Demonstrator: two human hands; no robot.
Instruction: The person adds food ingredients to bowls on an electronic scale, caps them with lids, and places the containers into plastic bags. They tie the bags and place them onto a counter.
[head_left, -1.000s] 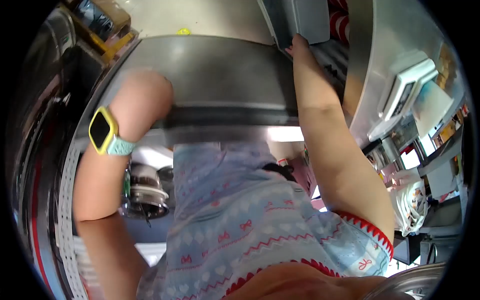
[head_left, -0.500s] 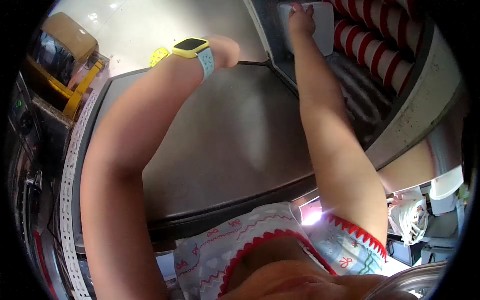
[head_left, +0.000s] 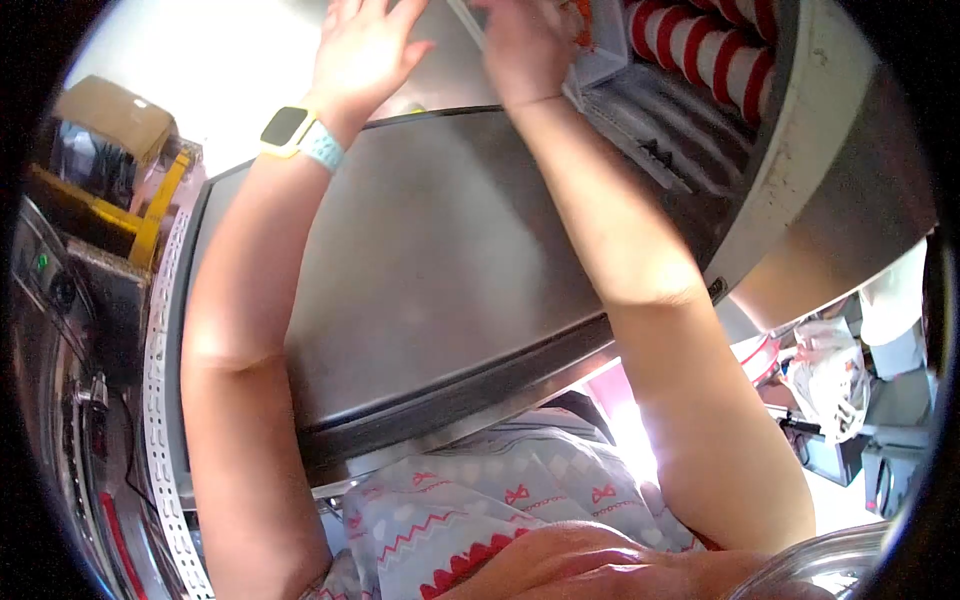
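Observation:
My left hand (head_left: 362, 55), with a yellow-cased watch (head_left: 286, 130) on the wrist, reaches over the bright upper part of the metal surface. Its fingers are spread and nothing shows in them. My right hand (head_left: 525, 48) is at the top edge of the frame, beside the opening of a chest-like metal unit. Motion blur and the frame edge hide its fingers. Just right of it stands a clear plastic container (head_left: 602, 45) with something orange-red by it. Below both arms lies a grey metal lid (head_left: 420, 260).
Red-and-white banded rolls (head_left: 705, 55) lie stacked in the open compartment, above a ridged dark floor (head_left: 665, 130). A cardboard box (head_left: 115, 115) and yellow frame (head_left: 150, 215) stand at left. White plastic bags (head_left: 828, 380) hang at lower right.
My left hand has stretched forward and its fingers now show spread. The right hand has moved left from the white container inside the compartment to the opening's edge. The view has shifted.

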